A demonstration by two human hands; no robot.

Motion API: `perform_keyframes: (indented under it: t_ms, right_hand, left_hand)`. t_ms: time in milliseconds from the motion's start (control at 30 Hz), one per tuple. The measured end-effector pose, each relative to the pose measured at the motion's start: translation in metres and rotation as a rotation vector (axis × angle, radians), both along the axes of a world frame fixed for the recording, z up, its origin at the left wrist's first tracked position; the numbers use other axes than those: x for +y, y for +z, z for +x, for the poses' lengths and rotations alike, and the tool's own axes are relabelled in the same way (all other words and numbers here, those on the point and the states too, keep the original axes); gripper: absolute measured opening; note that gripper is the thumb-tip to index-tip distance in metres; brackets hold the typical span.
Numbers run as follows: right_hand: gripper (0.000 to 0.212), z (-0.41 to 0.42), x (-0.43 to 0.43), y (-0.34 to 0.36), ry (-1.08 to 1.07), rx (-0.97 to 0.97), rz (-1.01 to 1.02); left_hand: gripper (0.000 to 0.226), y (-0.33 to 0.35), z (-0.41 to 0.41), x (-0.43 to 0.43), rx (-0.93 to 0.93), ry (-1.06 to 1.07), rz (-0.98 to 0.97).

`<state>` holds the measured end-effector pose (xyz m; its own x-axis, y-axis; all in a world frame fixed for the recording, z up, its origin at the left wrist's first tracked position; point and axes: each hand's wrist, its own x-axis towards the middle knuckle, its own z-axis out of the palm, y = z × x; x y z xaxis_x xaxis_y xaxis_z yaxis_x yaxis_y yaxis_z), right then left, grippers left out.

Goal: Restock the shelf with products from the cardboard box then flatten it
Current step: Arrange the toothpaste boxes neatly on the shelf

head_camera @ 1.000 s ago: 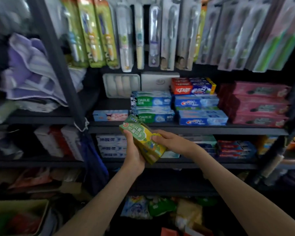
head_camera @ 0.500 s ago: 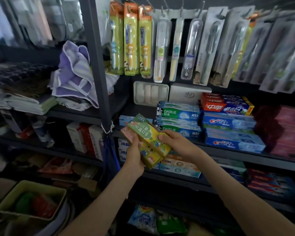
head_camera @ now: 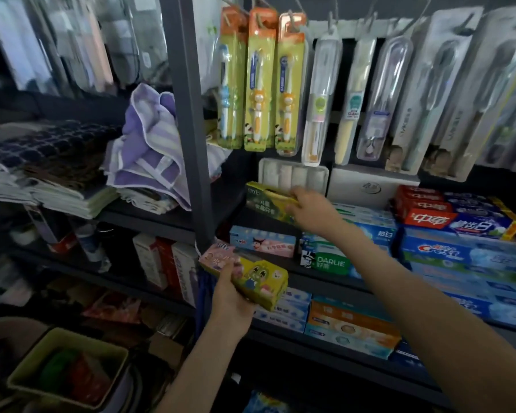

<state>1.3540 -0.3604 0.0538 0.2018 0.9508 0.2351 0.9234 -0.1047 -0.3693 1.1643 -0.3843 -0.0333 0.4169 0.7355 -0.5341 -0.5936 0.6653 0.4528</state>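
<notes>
My right hand (head_camera: pixel 309 211) grips a green and yellow toothpaste box (head_camera: pixel 267 202) and holds it over the middle shelf (head_camera: pixel 173 223), above a pale blue children's toothpaste box (head_camera: pixel 262 244). My left hand (head_camera: pixel 231 305) holds a pink and yellow cartoon toothpaste box (head_camera: pixel 248 275) lower down, in front of the shelf's front edge. The cardboard box is not in view.
Darlie boxes (head_camera: pixel 331 260), Crest boxes (head_camera: pixel 459 254) and red boxes (head_camera: pixel 447 217) fill the shelf to the right. Toothbrush packs (head_camera: pixel 259 84) hang above. A dark upright post (head_camera: pixel 191 120) stands left of my hands, with folded towels (head_camera: pixel 149 150) beyond. A green basket (head_camera: pixel 69 368) sits at the bottom left.
My right hand took the green box off the stack and lifted it up to the middle shelf. My left hand stayed low with the pink and yellow box. The view shifted left.
</notes>
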Motion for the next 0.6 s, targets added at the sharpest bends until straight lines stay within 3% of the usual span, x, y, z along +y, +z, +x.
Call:
perform_keyframes:
  t_ms: [200, 267, 467, 600]
  right_hand:
    - [0.024, -0.004, 0.052, -0.012, -0.093, -0.311, -0.138]
    - [0.022, -0.009, 0.066, -0.016, -0.103, -0.384, -0.173]
    - [0.043, -0.017, 0.096, -0.034, -0.098, -0.600, -0.395]
    - [0.037, -0.013, 0.100, -0.044, -0.129, -0.760, -0.367]
  left_hand:
    - [0.026, -0.014, 0.000, 0.004, -0.123, 0.049, 0.038]
    - [0.027, -0.013, 0.003, 0.008, -0.146, 0.088, 0.053]
    - [0.045, -0.006, 0.011, 0.013, -0.114, 0.155, 0.067]
    - [0.043, -0.004, 0.014, 0.015, -0.125, 0.162, 0.089]
